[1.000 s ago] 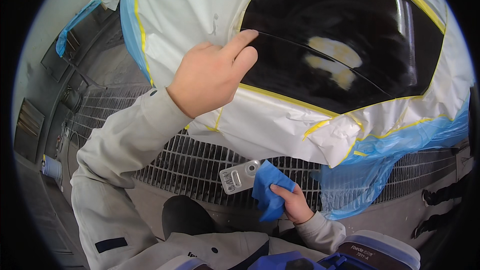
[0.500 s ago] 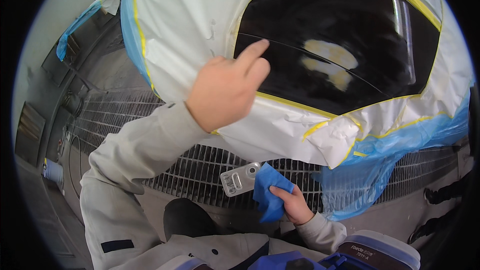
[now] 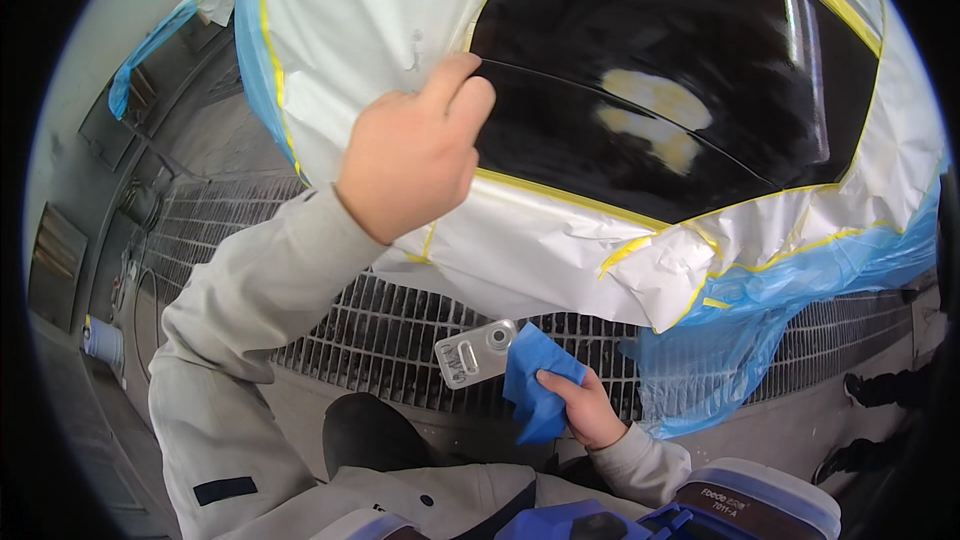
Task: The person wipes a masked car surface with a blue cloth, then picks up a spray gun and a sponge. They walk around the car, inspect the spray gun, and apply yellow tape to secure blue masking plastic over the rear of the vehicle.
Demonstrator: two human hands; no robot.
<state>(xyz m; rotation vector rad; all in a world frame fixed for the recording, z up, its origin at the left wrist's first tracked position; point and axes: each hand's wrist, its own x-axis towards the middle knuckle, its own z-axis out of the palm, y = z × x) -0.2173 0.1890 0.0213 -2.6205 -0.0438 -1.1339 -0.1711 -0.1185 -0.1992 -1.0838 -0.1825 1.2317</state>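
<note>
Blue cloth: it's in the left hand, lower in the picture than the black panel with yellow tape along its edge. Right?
Wrong hand. The head view shows the blue cloth in the right hand, lower in the picture than the black panel with yellow tape along its edge.

A pale grey jacket (image 3: 225, 425) with a navy sleeve patch (image 3: 225, 490) is worn with a blue respirator (image 3: 568, 523).

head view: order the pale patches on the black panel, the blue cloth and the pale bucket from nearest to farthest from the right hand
1. Blue cloth: held in the right hand.
2. Pale patches: ahead, on the black panel.
3. Pale bucket: far left of the view.
</note>
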